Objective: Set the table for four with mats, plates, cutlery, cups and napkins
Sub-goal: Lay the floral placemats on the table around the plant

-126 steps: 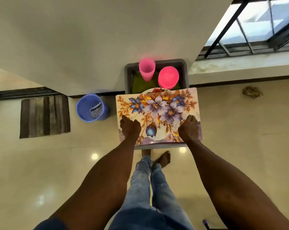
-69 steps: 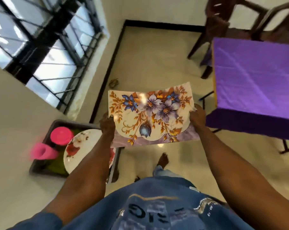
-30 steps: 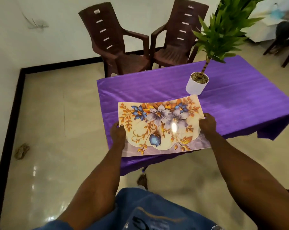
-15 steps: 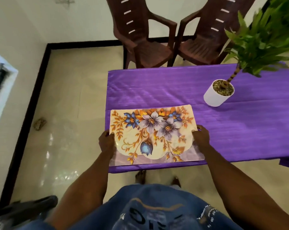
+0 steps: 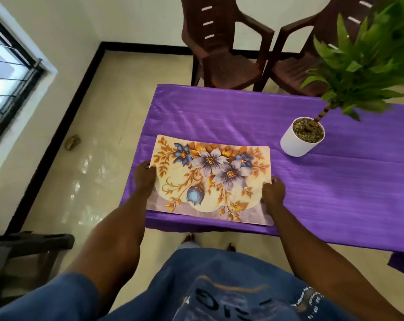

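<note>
Near left corner: the floral mat (image 5: pixel 211 179) fills it, left hand (image 5: pixel 145 176) and right hand (image 5: pixel 273 191) gripping its short edges.
Far of the mat: open purple worktop (image 5: pixel 208 112) right up to the far edge.
Right of the mat: the white plant pot (image 5: pixel 300 139) stands near its far right corner, leaves (image 5: pixel 367 63) spreading high above.
Further right: bare cloth, open.
Beyond the far edge: two brown chairs (image 5: pixel 228 49) side by side.
</note>
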A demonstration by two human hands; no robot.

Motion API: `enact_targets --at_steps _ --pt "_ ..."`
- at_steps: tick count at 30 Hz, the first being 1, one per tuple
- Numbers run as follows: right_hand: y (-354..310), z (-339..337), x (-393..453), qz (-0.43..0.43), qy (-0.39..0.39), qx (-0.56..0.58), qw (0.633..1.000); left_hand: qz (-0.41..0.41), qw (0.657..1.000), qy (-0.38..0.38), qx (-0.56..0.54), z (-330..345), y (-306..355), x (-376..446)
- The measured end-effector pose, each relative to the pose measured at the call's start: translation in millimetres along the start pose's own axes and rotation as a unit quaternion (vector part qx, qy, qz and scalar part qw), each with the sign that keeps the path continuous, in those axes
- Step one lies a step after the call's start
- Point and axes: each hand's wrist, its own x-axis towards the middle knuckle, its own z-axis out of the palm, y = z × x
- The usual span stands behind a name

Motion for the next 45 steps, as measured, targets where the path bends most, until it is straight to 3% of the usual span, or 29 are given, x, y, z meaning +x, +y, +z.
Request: enact_targets --at_steps 19,26,45 --pt "-12.2 16.5 2.2 -0.048 0.024 -0.137 0.989 -0.006 0.999 0.008 0.031 -6.2 6.6 13.0" --pt "-11.4 21.4 2.2 -0.028 0.041 -0.126 0.991 -0.008 0.998 0.032 0.054 -1.4 3.1 12.3" --pt "-13.3 -10.0 9.4 -0.025 0.057 -0.095 0.994 0.033 0.999 0.004 0.034 21.6 1.5 -6.4"
